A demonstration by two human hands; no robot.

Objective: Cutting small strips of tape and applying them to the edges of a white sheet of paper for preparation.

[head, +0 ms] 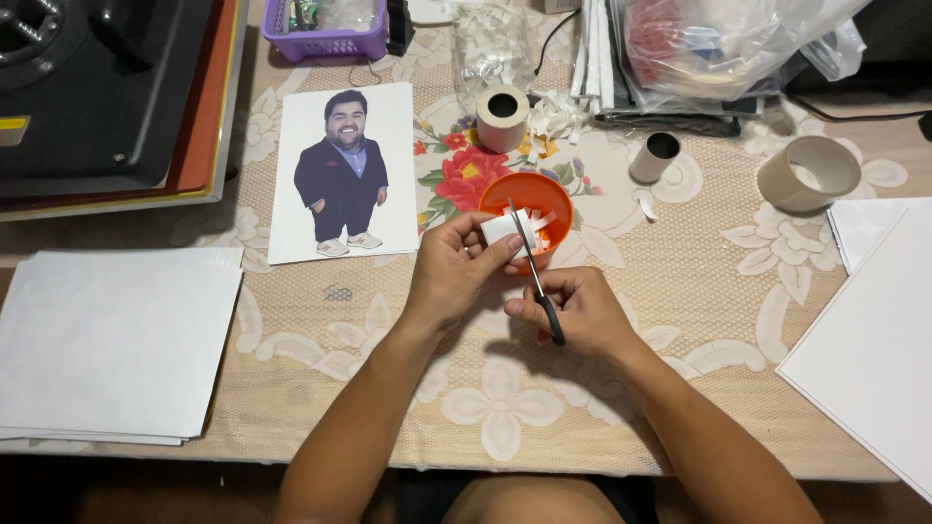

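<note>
My left hand [456,272] pinches a small white piece of paper or tape [501,226] over an orange bowl [527,194] that holds several white strips. My right hand [581,309] grips a pair of black-handled scissors [536,277], whose thin blades point up and meet the white piece at its right edge. Both hands sit close together at the middle of the table, just in front of the bowl.
A printed cartoon figure sheet [342,173] lies left of the bowl. White paper stacks lie at the left [112,340] and right [874,340]. Tape rolls [502,116] [808,173], a small tube [655,155], a purple basket [325,29], plastic bags [709,44] and a black press machine [97,87] line the back.
</note>
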